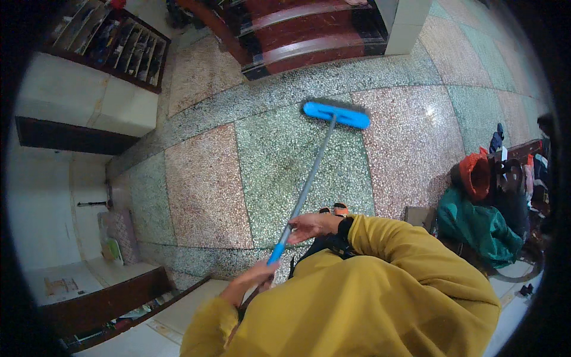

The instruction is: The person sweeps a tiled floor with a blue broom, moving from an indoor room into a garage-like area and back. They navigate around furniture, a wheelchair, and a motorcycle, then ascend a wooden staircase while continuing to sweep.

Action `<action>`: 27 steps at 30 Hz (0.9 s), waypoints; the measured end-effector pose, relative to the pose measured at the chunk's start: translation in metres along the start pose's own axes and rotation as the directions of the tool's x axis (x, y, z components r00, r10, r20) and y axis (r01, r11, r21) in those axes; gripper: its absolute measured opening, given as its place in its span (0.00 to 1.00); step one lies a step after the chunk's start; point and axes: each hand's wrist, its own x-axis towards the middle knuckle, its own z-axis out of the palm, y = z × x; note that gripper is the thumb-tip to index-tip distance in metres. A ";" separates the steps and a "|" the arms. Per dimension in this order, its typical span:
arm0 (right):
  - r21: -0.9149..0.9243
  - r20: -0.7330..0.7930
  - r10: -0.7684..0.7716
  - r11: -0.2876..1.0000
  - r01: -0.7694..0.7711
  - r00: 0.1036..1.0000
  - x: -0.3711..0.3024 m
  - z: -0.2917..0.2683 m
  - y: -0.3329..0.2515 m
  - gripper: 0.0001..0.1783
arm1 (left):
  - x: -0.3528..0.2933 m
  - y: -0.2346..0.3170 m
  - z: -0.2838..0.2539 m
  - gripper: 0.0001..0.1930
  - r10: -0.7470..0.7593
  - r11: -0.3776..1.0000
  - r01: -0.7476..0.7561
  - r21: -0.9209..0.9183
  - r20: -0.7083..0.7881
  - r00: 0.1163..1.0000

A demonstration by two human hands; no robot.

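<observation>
A long-handled mop [336,113] rests its blue oblong head on the green speckled floor ahead of me, dark fuzzy fringe showing along the far edge. Its grey pole [311,176] slants back toward my body and has a blue sleeve [275,254] near my hands. Low on the pole's near end, my left hand [257,276] is closed around it, just below the blue sleeve. My right hand [308,227] holds the grey pole higher up, above that sleeve, fingers curled about it. The pole's very end is hidden by my left hand and yellow sleeve.
Red-and-dark steps [315,30] rise at the far side, beside a pale pillar [407,27]. Shelving [113,44] and white walls line the left. At right stand bags, with a green cover [476,229] over something with a wheel. My shoes [340,209] show below.
</observation>
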 end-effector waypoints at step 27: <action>0.227 -0.571 -0.594 0.549 0.805 0.566 -0.053 -0.110 -0.073 0.09 | -0.014 0.189 0.024 0.08 -0.124 0.854 -0.022 0.520 0.244 0.962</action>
